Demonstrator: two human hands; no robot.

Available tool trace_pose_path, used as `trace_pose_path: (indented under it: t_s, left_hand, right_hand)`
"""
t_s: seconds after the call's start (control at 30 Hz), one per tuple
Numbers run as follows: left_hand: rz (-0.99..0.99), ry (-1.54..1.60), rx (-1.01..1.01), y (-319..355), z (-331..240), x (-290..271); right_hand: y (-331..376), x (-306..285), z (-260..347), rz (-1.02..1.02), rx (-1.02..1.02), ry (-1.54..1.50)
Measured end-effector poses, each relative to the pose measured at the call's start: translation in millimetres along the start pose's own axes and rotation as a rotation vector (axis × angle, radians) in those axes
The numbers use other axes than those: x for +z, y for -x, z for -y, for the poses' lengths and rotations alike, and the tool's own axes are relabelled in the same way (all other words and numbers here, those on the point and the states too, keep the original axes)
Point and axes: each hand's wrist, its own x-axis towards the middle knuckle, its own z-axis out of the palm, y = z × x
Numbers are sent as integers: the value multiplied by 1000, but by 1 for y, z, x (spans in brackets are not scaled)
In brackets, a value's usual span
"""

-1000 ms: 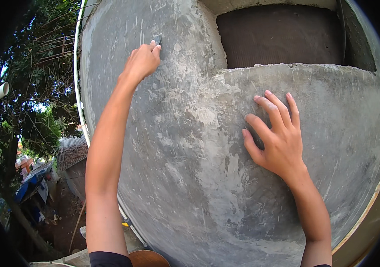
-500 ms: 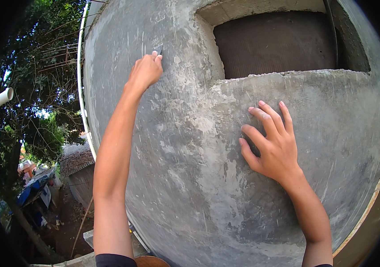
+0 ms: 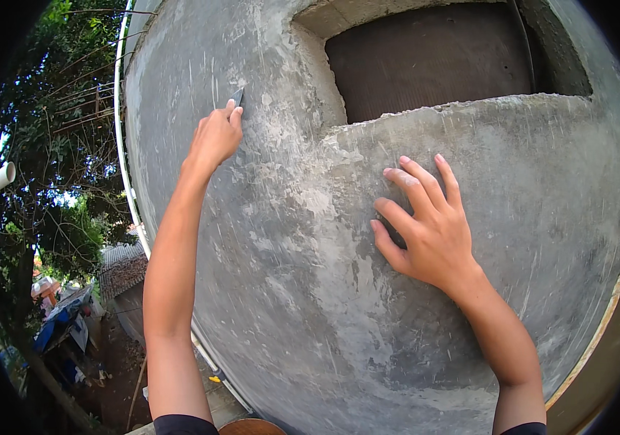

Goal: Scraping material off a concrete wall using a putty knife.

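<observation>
The small grey blade [image 3: 237, 95] is at the far left part of the rough grey wall [image 3: 426, 326], and its tip points away from you. Your left hand [image 3: 215, 136] is pinching this blade between thumb and fingers (the rest of the tool is hidden inside your hand, so I cannot tell its shape). Your right hand [image 3: 429, 235] is on the right, with the fingers spread and a little bent against the wall. On the far side of this hand is a rectangular opening with a dark brown panel [image 3: 426, 58]. A thin white pipe [image 3: 120, 138] follows the wall's left edge; farther left stand leafy trees [image 3: 52, 156].
</observation>
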Motion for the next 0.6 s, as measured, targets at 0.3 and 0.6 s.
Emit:
trace_pose_path:
  t_s: [0.3, 0.6]
  left_hand:
    - [79, 35, -68, 8, -10, -10]
    - [102, 63, -101, 1, -12, -26]
  right_hand:
    - [1, -3, -2, 6, 11, 9]
    - [-2, -5, 3, 4, -1, -2]
